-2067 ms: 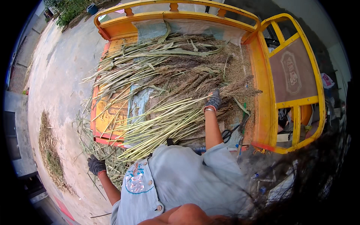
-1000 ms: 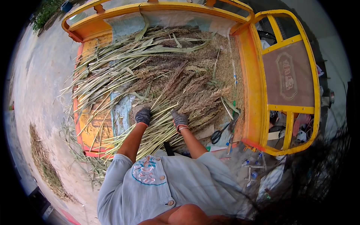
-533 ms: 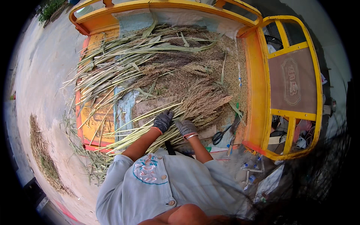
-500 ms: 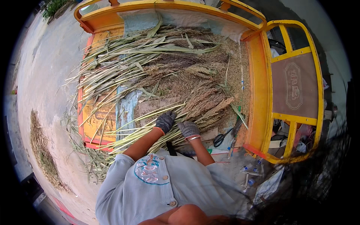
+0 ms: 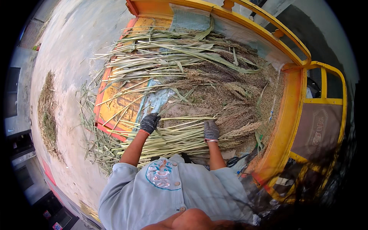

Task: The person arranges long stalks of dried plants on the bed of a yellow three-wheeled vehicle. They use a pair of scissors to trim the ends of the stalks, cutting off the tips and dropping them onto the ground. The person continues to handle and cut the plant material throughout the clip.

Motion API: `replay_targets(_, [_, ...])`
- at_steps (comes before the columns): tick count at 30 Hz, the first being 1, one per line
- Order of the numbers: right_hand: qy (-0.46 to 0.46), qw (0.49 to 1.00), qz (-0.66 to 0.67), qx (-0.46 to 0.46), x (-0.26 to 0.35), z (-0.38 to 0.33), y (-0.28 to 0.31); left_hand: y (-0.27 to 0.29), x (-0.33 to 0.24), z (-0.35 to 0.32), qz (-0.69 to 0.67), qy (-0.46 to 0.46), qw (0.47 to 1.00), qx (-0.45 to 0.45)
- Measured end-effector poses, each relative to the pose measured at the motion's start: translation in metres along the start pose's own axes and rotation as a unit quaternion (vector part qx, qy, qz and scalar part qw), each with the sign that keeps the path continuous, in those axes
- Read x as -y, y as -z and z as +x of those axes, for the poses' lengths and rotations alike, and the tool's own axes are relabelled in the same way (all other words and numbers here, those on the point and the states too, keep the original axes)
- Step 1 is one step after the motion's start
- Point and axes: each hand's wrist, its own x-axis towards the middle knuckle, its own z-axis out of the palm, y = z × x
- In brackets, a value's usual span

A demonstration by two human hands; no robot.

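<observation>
My left hand (image 5: 149,123), in a dark grey knit glove, is above the cut ends of a bundle of sorghum stalks (image 5: 180,142). Its fingers are closed on a narrow green leaf (image 5: 167,110), which trails out on both sides. Farther right, my right hand (image 5: 211,131), in a grey glove, is closed over stalks just below their seed heads. Those brownish, brushy seed heads (image 5: 240,131) fan out to the right. How many stalks the right hand grips is hidden beneath it.
More leafy stalks (image 5: 153,57) lie across the yellow cart bed (image 5: 115,111), on loose seed and a blue sheet (image 5: 150,105). A yellow railing (image 5: 324,101) bounds the right. Black-handled scissors (image 5: 232,161) lie by my right forearm. Stripped leaves (image 5: 97,143) litter the ground at left.
My hands have moved apart: the left went toward the cut ends and now has a leaf, the right stays by the seed heads. The view has turned, shifting the cart rightward.
</observation>
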Motion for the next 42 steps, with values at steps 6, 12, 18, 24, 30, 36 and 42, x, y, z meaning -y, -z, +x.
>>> replay_targets(6, [-0.013,0.996,-0.065,0.060,0.014,-0.010,0.002,0.069,0.258,0.002,0.228,0.386,0.876,-0.175])
replay_targets(12, [0.054,0.993,-0.091,-0.043,-0.008,-0.011,-0.020,0.162,0.233,0.014,-0.023,0.685,0.666,-0.294])
replay_targets(18, [-0.009,0.999,-0.020,0.029,0.011,-0.012,-0.009,0.110,0.215,0.093,0.436,0.099,0.845,-0.291])
replay_targets(24, [0.003,0.999,-0.038,0.018,0.008,-0.012,-0.008,0.009,0.100,0.143,0.209,0.128,0.969,0.034])
replay_targets(30, [0.038,0.995,-0.070,-0.059,0.001,-0.016,-0.018,0.015,0.093,0.111,0.115,0.074,0.990,-0.029])
replay_targets(36, [0.026,0.999,-0.028,-0.027,0.009,-0.010,-0.006,0.093,0.062,0.061,-0.020,-0.018,0.999,-0.029])
replay_targets(42, [0.037,0.991,0.092,-0.095,0.025,-0.007,0.014,0.093,0.032,0.002,-0.309,0.023,0.950,-0.028])
